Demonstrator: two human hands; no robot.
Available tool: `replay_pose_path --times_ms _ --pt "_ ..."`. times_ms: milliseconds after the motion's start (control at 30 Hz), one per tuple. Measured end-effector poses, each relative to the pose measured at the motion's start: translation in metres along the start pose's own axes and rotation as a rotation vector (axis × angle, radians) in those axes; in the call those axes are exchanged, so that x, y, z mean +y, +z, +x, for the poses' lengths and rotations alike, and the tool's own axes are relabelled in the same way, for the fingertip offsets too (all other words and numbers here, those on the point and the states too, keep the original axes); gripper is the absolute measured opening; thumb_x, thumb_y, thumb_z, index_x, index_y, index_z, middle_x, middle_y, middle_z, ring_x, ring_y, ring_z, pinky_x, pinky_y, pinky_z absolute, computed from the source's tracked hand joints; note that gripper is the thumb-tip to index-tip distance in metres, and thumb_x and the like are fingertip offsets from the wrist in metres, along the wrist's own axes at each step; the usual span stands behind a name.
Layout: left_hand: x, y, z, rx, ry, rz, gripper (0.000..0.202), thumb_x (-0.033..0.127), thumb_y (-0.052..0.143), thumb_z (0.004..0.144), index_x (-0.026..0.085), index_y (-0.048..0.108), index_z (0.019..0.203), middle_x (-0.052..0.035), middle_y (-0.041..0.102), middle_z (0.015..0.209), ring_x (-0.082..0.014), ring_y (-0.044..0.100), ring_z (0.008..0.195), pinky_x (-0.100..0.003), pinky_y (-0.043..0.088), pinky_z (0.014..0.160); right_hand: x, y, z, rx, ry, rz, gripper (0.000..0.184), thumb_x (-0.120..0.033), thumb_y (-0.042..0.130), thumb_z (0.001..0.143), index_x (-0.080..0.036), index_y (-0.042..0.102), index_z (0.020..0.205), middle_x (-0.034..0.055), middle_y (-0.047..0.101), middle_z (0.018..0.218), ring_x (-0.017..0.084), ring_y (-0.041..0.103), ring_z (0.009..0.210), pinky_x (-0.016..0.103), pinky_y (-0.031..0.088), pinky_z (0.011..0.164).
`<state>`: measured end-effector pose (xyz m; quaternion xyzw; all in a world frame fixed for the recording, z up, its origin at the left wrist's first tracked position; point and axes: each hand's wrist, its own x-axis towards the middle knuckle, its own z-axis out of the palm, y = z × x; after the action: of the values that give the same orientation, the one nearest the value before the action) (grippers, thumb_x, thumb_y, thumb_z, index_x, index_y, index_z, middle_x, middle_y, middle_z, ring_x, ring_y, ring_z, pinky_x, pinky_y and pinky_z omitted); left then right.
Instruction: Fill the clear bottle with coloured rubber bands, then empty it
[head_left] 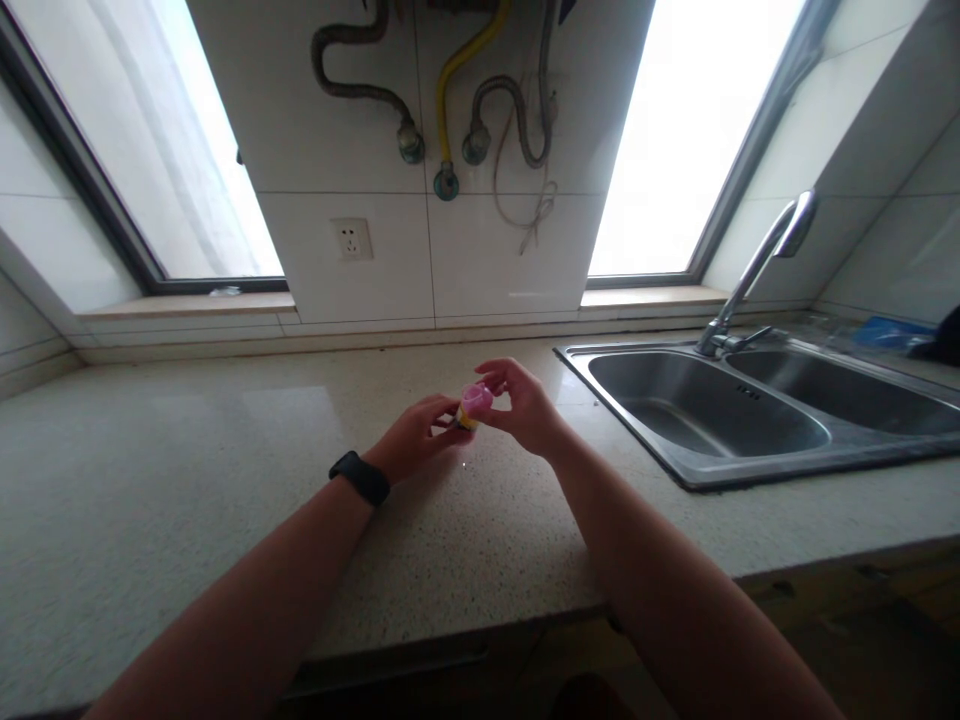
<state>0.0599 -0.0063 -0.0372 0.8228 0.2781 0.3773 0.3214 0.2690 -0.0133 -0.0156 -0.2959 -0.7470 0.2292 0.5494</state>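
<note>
Beyond the front edge of the pale speckled surface (187, 520), roughly midway to its back edge, the left hand (415, 435) (a black watch (360, 478) circled the wrist) gripped the yellow lower part of a small pink-topped item (476, 399) in its fingers. The right hand (525, 410) had its fingers curved about the pink top, though whether they pinched it could not be told. Toward the surface's right end sat a steel double sink (694, 472) with a tap (759, 262). Past the back edge, a socket (351, 240) and a yellow hose (445, 100) showed on the tiled wall (480, 290)
</note>
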Motion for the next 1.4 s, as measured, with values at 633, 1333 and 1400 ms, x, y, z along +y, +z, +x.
replay_pose_path --times_ms 633,1333,1400 --pt "-0.007 0.001 -0.001 -0.115 -0.109 -0.324 0.046 0.032 0.073 0.082 0.018 0.058 0.123 -0.0111 0.065 0.112 -0.0221 0.063 0.101 -0.041 0.051 0.09 -0.005 -0.006 0.002 -0.178 0.103 0.289 0.048 -0.024 0.079 0.076 -0.03 0.064 0.121 0.004 0.068 0.115 0.016 0.064 0.097 0.037 0.053 0.09" --pt "-0.001 0.011 0.002 -0.149 -0.151 -0.463 0.043 0.029 0.07 0.084 0.015 0.054 0.122 -0.0104 0.063 0.107 -0.019 0.061 0.096 -0.038 0.049 0.087 -0.006 -0.002 0.001 -0.175 0.216 0.434 0.049 -0.035 0.072 0.083 -0.025 0.06 0.129 0.0085 0.066 0.125 0.021 0.062 0.11 0.04 0.049 0.097" --pt "-0.005 0.011 0.003 -0.11 -0.142 -0.402 0.042 0.029 0.071 0.083 0.015 0.055 0.119 -0.0103 0.063 0.109 -0.0191 0.061 0.096 -0.038 0.049 0.088 -0.004 0.0 0.001 -0.142 0.203 0.419 0.047 -0.034 0.074 0.08 -0.025 0.063 0.125 0.0082 0.068 0.122 0.021 0.063 0.109 0.041 0.049 0.098"
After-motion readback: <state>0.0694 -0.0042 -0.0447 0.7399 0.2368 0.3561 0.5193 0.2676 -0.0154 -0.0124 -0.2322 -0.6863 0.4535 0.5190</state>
